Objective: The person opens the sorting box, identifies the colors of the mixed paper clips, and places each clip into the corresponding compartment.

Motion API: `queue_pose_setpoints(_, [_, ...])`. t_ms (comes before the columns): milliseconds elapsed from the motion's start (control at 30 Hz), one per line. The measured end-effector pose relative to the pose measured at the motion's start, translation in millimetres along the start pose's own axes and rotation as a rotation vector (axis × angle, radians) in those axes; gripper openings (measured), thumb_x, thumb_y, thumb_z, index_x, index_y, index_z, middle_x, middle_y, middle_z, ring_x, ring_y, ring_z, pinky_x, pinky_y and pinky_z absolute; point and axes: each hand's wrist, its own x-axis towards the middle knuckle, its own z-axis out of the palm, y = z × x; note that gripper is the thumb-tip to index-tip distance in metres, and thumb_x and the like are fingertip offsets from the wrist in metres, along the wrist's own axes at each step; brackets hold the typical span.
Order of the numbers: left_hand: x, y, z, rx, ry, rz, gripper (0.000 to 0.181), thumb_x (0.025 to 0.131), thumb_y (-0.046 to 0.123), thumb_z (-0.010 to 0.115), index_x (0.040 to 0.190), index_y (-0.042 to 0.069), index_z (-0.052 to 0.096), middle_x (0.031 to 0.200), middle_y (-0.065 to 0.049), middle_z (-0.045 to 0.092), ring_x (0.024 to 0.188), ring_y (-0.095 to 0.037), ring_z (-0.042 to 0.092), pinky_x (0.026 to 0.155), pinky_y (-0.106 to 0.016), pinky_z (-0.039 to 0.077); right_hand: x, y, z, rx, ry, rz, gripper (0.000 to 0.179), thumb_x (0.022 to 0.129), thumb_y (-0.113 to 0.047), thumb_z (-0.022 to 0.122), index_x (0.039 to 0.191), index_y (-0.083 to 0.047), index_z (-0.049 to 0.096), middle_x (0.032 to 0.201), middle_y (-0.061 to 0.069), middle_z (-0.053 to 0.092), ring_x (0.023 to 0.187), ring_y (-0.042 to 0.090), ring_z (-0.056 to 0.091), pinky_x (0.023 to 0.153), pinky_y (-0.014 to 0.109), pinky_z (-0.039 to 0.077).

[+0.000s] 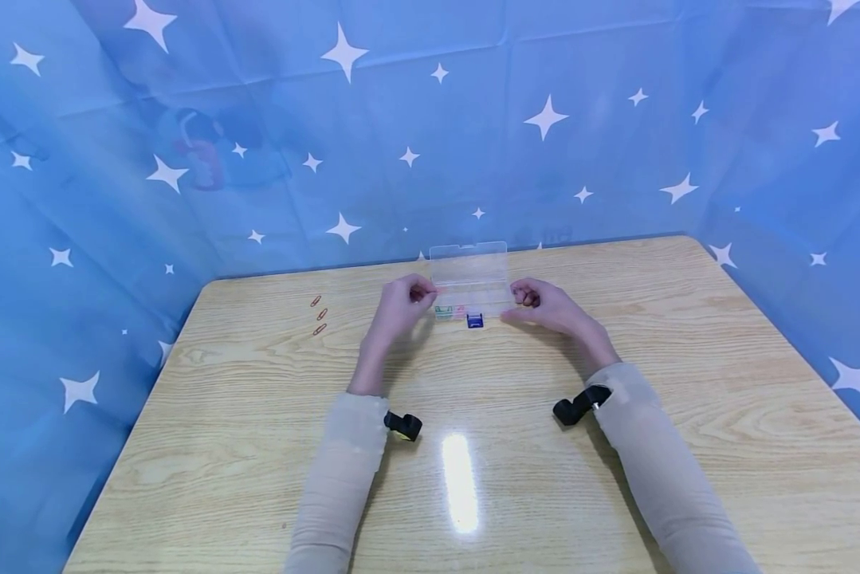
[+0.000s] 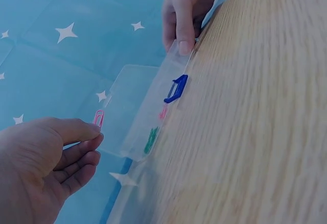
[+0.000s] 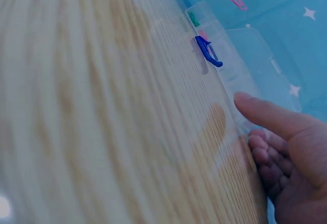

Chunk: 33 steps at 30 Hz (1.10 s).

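Observation:
A clear plastic compartment box [image 1: 490, 300] stands near the table's back edge, its lid [image 1: 468, 263] raised behind it. The left hand [image 1: 401, 307] pinches a pink paper clip [image 2: 99, 116] between thumb and fingertips, above the box's left end. At the opposite end, the right hand [image 1: 553, 307] grips the box's corner, thumb on the front side and other fingers curled behind. Green paper clips [image 2: 150, 141] lie in the leftmost compartment, and something pink [image 2: 163, 113], seemingly paper clips, lies in the one beside it. A blue latch-like clasp [image 2: 176, 89] is on the front edge.
Three reddish paper clips [image 1: 319, 329] lie in a slanting column on the wooden table [image 1: 257, 446], left of the left hand. A blue cloth with white stars [image 1: 444, 143] hangs close behind the table. Black cameras [image 1: 580, 405] are strapped to both wrists.

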Motion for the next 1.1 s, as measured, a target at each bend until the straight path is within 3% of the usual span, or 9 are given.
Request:
queue_pose_setpoints(467, [3.4, 11.4, 22.2, 0.018, -0.025, 0.014, 0.007, 0.097, 0.004, 0.066, 0.1, 0.001, 0.071, 0.092, -0.009, 0.068, 0.083, -0.019, 0.062, 0.075, -0.026, 0.053, -0.8, 1, 0, -0.016, 0.015, -0.004, 0.06, 0.091, -0.033, 0.077, 0.133, 0.001, 0.051, 0.106, 0.013, 0.052, 0.092, 0.025, 0.045, 0.083, 0.039, 0.038])
queue_pose_setpoints(1100, [4.7, 4.3, 39.6, 0.075, -0.016, 0.035, 0.009, 0.097, 0.003, 0.066, 0.1, -0.001, 0.073, 0.093, -0.011, 0.071, 0.083, -0.02, 0.064, 0.074, -0.027, 0.054, -2.4, -4, 0, 0.01, 0.007, -0.003, 0.053, 0.092, -0.025, 0.076, 0.129, 0.004, 0.051, 0.103, 0.014, 0.051, 0.09, 0.026, 0.043, 0.081, 0.04, 0.036])
